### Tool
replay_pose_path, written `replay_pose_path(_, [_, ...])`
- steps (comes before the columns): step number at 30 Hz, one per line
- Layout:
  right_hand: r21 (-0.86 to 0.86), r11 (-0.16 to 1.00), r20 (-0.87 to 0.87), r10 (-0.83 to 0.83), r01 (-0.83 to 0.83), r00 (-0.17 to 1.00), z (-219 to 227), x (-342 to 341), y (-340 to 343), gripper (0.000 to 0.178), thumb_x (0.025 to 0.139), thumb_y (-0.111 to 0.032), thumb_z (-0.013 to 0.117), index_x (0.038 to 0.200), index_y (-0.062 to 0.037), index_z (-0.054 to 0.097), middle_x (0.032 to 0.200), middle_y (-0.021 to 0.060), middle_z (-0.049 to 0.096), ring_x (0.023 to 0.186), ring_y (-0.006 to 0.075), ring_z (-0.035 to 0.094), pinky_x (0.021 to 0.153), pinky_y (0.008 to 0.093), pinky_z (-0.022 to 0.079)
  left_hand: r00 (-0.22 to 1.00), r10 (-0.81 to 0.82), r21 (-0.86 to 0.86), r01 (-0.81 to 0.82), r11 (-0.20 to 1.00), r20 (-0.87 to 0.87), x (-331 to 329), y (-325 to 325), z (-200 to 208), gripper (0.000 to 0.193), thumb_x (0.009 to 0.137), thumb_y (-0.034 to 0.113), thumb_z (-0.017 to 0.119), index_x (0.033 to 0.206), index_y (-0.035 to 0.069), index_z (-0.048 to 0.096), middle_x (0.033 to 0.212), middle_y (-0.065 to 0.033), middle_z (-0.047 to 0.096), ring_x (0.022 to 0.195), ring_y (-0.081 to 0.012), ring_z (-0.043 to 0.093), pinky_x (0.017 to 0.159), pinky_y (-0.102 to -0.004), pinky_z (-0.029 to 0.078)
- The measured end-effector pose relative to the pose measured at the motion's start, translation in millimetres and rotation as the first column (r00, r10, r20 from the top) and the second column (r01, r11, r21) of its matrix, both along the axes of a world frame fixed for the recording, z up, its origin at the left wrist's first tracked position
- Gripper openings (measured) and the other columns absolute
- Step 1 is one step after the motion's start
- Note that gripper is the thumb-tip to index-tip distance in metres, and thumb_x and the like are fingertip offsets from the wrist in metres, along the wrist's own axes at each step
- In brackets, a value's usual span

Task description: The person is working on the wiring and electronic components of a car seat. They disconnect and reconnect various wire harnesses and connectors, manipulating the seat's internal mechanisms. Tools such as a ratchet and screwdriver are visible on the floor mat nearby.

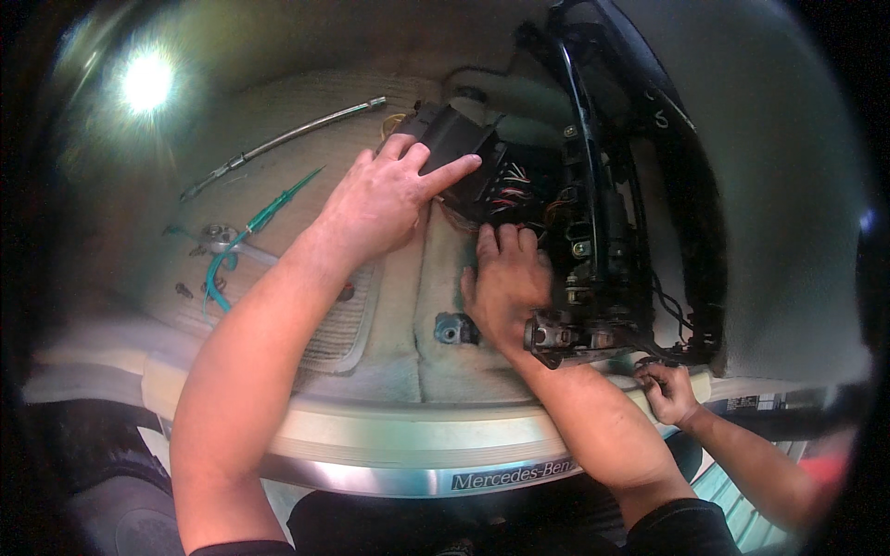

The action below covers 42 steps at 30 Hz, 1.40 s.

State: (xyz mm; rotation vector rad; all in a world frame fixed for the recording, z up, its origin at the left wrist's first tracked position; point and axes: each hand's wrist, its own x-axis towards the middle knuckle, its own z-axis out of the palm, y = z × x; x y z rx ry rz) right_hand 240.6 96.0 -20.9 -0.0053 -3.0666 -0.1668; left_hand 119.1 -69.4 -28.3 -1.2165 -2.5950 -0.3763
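Observation:
My left hand lies over a black plastic box on the carpeted car floor. Its index finger stretches across the box while the other fingers bend round the near side. Several coloured wires show at the right end of the box. Just below them is my right hand, fingers bent and close together with the tips hidden among dark parts. What those tips touch cannot be made out. Beside the right wrist, a metal bracket ends the black seat frame.
Another person's hand grips near the frame's lower end. Left on the ribbed mat lie a long metal bar, a green pointed tool, and a ratchet. A floor mount stands near the door sill.

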Motion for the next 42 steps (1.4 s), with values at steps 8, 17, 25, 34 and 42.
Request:
replay_pose_path(8, [0.083, 0.995, -0.042, 0.061, -0.057, 0.997, -14, 2, 5, 0.046, 0.085, -0.019, 0.062, 0.126, 0.0006, 0.064, 0.148, 0.0214, 0.050, 0.113, 0.0342, 0.057, 0.094, 0.0443, 0.051, 1.000, -0.006, 0.017, 0.006, 1.000, -0.004, 0, 1, -2, 0.084, 0.081, 0.000, 0.063, 0.155, 0.032, 0.037, 0.119, -0.0150, 0.060, 0.124, -0.0361, 0.053, 0.095, -0.0466, 0.051])
replay_pose_path(17, [0.064, 0.995, -0.123, 0.083, -0.076, 0.989, -23, -4, 6, 0.032, 0.086, -0.013, 0.061, 0.116, -0.0027, 0.064, 0.143, 0.0215, 0.052, 0.110, 0.0375, 0.059, 0.093, 0.0495, 0.050, 0.999, 0.012, -0.028, -0.013, 1.000, -0.040, 2, 0, 0, 0.082, 0.084, 0.005, 0.063, 0.156, 0.035, 0.035, 0.121, -0.0152, 0.059, 0.125, -0.0366, 0.052, 0.097, -0.0466, 0.050])
replay_pose_path(25, [-0.331, 0.933, -0.238, -0.229, 0.143, 0.944, -27, -22, 16, 0.022, 0.096, -0.019, 0.058, 0.108, -0.0004, 0.061, 0.105, 0.0222, 0.057, 0.095, 0.0443, 0.060, 0.082, 0.0534, 0.050, 0.999, 0.004, -0.009, -0.004, 1.000, -0.042, 1, -1, -7, 0.081, 0.084, 0.008, 0.064, 0.155, 0.035, 0.036, 0.118, -0.0164, 0.059, 0.123, -0.0366, 0.053, 0.096, -0.0470, 0.050])
replay_pose_path(34, [-0.366, 0.899, -0.204, -0.331, 0.242, 0.921, -21, -30, 8, 0.033, 0.090, -0.026, 0.067, 0.110, 0.0002, 0.064, 0.110, 0.0236, 0.057, 0.099, 0.0441, 0.062, 0.087, 0.0518, 0.051, 1.000, 0.010, -0.037, -0.011, 0.999, -0.028, 2, 0, -4, 0.083, 0.084, 0.010, 0.066, 0.156, 0.036, 0.034, 0.118, -0.0159, 0.059, 0.122, -0.0356, 0.053, 0.094, -0.0467, 0.051])
replay_pose_path(42, [-0.348, 0.935, -0.109, -0.105, 0.061, 0.988, -37, -7, 31, 0.044, 0.085, -0.023, 0.068, 0.124, -0.0033, 0.060, 0.119, 0.0222, 0.058, 0.112, 0.0441, 0.057, 0.095, 0.0519, 0.048, 0.999, 0.007, -0.005, -0.007, 1.000, -0.039, -3, -1, -5, 0.082, 0.084, 0.009, 0.065, 0.155, 0.038, 0.035, 0.119, -0.0147, 0.059, 0.119, -0.0346, 0.054, 0.092, -0.0463, 0.051])
